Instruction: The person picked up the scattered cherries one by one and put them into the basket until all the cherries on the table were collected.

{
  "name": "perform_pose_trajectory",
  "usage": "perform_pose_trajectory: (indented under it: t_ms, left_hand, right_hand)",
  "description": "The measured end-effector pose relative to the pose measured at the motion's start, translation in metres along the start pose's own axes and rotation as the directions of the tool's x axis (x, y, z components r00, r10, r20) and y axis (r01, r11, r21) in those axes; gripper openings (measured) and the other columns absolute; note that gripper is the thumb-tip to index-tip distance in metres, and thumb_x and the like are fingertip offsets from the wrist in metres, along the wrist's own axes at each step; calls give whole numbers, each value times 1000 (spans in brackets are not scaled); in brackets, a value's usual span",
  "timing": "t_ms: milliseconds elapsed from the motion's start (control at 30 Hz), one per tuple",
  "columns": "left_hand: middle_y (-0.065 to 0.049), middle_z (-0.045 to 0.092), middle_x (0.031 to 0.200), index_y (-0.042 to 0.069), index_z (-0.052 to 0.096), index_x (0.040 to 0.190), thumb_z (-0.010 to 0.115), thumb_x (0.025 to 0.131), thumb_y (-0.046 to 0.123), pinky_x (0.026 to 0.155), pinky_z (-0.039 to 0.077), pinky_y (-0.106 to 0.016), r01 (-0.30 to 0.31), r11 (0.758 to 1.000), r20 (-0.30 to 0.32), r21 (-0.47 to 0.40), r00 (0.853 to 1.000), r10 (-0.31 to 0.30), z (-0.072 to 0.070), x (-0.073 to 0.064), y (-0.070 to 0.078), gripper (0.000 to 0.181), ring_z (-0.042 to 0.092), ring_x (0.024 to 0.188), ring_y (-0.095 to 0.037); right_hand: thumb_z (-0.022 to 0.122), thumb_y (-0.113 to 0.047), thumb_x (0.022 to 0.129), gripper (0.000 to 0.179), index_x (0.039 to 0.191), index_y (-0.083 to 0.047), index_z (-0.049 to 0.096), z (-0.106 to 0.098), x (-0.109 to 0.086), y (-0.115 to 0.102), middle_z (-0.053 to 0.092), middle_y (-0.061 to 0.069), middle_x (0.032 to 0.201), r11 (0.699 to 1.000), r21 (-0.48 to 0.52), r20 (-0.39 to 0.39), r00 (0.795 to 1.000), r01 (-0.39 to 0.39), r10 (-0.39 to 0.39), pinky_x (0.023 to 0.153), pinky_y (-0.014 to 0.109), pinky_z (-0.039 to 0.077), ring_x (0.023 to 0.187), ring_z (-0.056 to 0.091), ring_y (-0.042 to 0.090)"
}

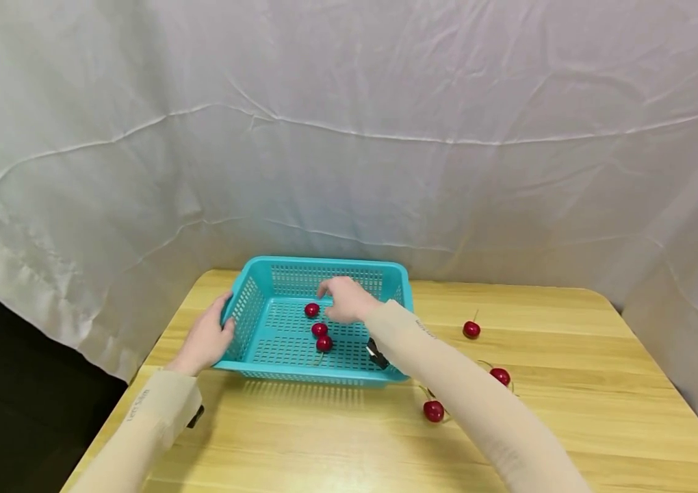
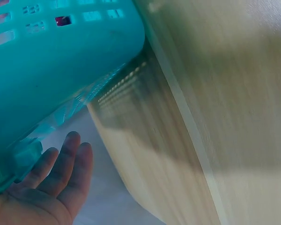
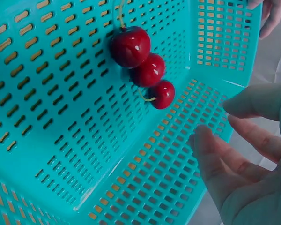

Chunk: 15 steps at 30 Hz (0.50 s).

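Observation:
A turquoise plastic basket [image 1: 324,373] with slotted walls stands on the table. Three red cherries lie together on its floor: a front cherry [image 1: 324,344], a middle cherry [image 1: 319,329] and a back cherry [image 1: 312,310]. My left hand [image 1: 204,339] holds the basket's left rim, thumb on the inner side and fingers outside; the left wrist view shows those fingers [image 2: 68,164] fairly straight beside the rim. Above the basket floor, just right of the back cherry, hovers my right hand [image 1: 347,299]. Its thumb and fingers [image 3: 210,154] are apart, with nothing between them.
Right of the basket, more stemmed cherries lie on the wooden table [image 1: 601,411]: one near the back [image 1: 471,330], a cherry [image 1: 500,376] beyond my right forearm, and another cherry [image 1: 433,411] on its near side. A pale cloth [image 1: 349,171] hangs behind the table.

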<state>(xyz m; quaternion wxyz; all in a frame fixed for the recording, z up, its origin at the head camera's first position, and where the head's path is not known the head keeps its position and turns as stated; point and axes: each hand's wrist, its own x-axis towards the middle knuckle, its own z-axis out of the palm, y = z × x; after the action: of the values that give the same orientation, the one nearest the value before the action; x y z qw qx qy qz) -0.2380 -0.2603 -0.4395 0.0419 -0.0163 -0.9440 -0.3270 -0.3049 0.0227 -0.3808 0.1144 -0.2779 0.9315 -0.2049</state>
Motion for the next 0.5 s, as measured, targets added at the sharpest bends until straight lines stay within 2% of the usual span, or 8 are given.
perform_pose_trajectory:
  t_ms: [233,400,500]
  left_hand:
    - [-34,31,159,-2,17,159,41,103,12,112,38,-66,3,999,21,41,1000,-4,-1,2,3,63,41,139,-53]
    - [-34,32,158,-1,16,160,42,102,10,111,40,-66,13,999,25,49,1000,-14,-1,4,3,65,43,138,-53]
    - [-34,33,157,-1,16,160,47,99,8,111,40,-66,13,998,23,56,1000,-14,-2,6,2,68,44,137,-53]
  right_hand:
    - [62,-9,94,28,123,-9,65,-8,-5,1,63,13,136,1000,14,-12,1000,-3,4,104,44,52,129,58,28]
    - [63,-11,95,25,120,-9,66,-18,-12,4,65,13,131,999,51,-40,999,11,-9,97,41,54,107,65,24]
    - [63,-10,95,26,121,-8,66,-27,-19,9,66,14,131,995,96,-68,998,13,-6,95,40,56,102,68,23]
